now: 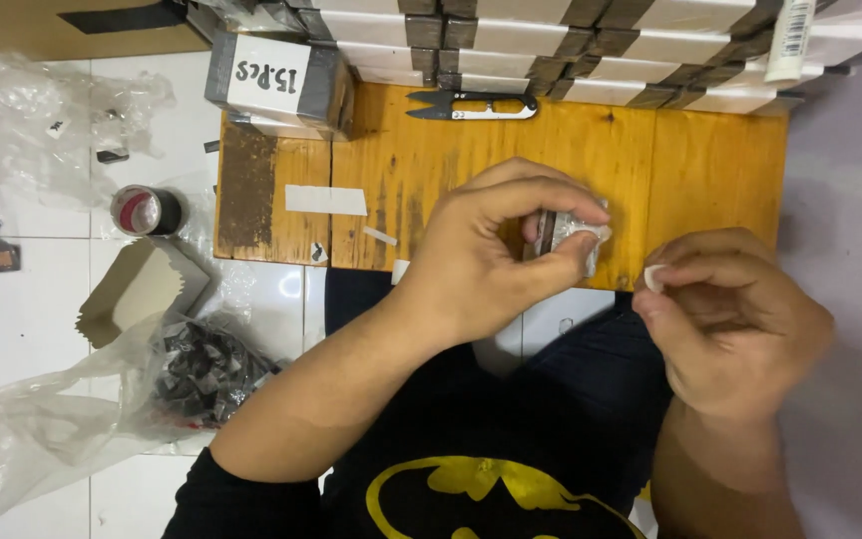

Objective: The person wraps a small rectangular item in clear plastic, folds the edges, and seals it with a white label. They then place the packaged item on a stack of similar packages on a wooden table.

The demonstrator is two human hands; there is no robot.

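A wooden board (710,170) is laid on white floor tiles. Thread snips (471,106) are placed near its far edge, beside stacked white boxes (591,45). A tape roll (147,211) and crumpled plastic bags (42,429) are seen at left.

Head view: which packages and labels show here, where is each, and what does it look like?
Taped box: board's far-left corner, grey tape, white handwritten label.
Stacked boxes: far edge, white with dark bands.
Wrapped item: in left hand, clear plastic.
Plastic bag: floor, left, clear, dark parts inside.
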